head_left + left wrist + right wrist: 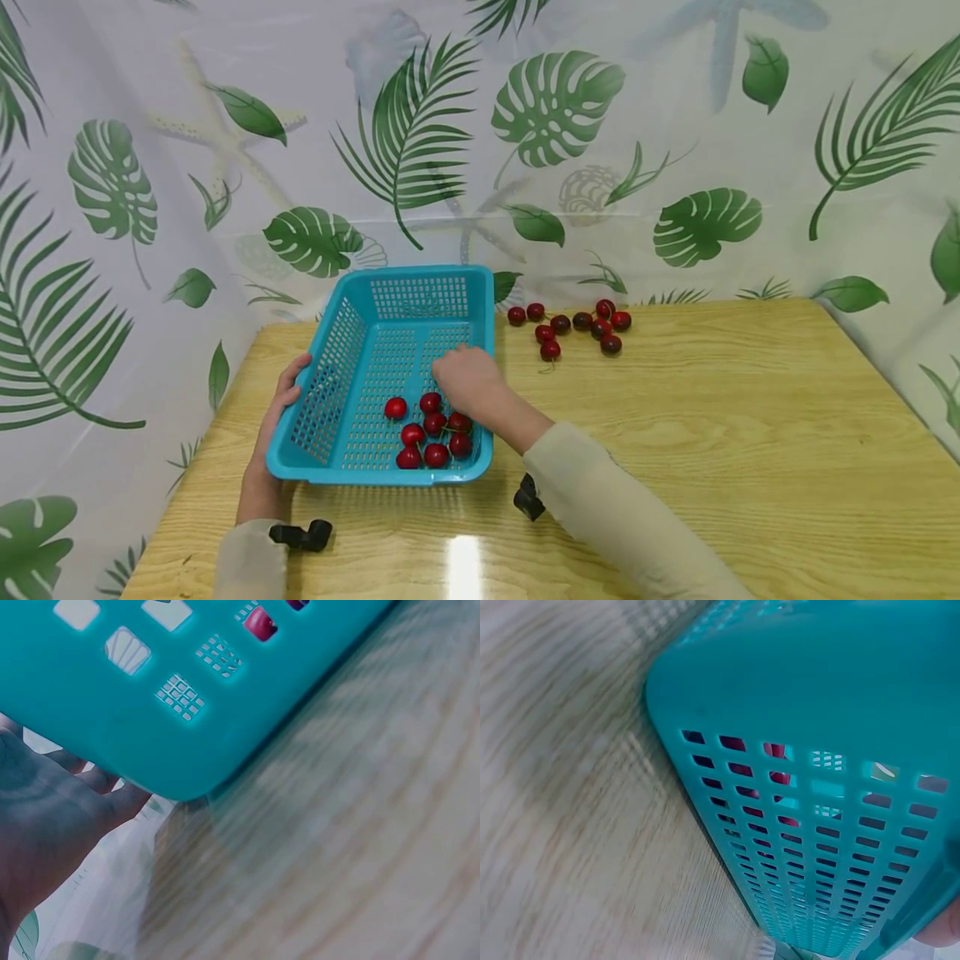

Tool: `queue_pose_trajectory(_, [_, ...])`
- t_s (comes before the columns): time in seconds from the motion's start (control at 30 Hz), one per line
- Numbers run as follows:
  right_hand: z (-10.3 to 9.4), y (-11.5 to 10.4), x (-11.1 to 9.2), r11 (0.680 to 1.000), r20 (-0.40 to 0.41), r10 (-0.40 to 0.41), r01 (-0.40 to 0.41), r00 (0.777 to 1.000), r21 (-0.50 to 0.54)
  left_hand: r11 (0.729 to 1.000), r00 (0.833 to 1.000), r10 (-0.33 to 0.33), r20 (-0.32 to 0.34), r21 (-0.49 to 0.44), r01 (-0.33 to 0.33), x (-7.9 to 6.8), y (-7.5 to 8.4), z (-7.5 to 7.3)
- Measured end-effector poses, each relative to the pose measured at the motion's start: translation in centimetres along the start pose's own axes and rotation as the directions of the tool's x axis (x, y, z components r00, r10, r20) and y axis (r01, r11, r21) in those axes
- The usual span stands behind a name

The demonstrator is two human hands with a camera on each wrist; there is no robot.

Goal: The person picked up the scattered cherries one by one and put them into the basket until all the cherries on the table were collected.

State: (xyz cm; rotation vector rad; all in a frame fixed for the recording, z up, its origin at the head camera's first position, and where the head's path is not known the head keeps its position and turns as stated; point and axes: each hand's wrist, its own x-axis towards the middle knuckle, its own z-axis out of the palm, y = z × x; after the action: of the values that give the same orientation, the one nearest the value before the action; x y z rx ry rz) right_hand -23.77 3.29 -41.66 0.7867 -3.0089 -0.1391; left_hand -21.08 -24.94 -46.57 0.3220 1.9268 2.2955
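Note:
A blue plastic basket [303, 473] with perforated walls stands on the wooden table, and several red cherries [436, 455] lie in its near right part. My left hand [276, 417] rests along the outside of its left wall, fingers stretched out; the left wrist view shows the palm [45, 802] beside the basket's corner [187, 761]. Over the right rim reaches my right hand [472, 379], its fingers bent down inside, above the cherries. Its back hides the fingertips, so I cannot tell whether they hold a cherry. Through the wall holes [817, 855], red fruit shows in the right wrist view.
More dark red cherries [560, 324] lie loose on the table [712, 417] to the right of the basket, near the back edge. Behind the table hangs a white curtain [465, 183] with a leaf print. A black wrist camera [303, 535] sits at the left sleeve.

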Motion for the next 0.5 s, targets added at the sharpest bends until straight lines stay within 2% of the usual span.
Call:
queue_pose_trajectory(0.23, [0.01,-0.01,-0.07,1.000,-0.025,-0.009,0.008,1.000,-0.016,0.999,1.000,-0.019,-0.023,0.028,0.019,0.04,0.00,0.07])
queue_pose_trajectory(0.5, [-0.10,0.10,-0.03,0.999,-0.014,-0.006,0.006,1.000,0.041,1.000,1.000,0.010,-0.022,0.009,-0.010,0.12,-0.13,-0.09])
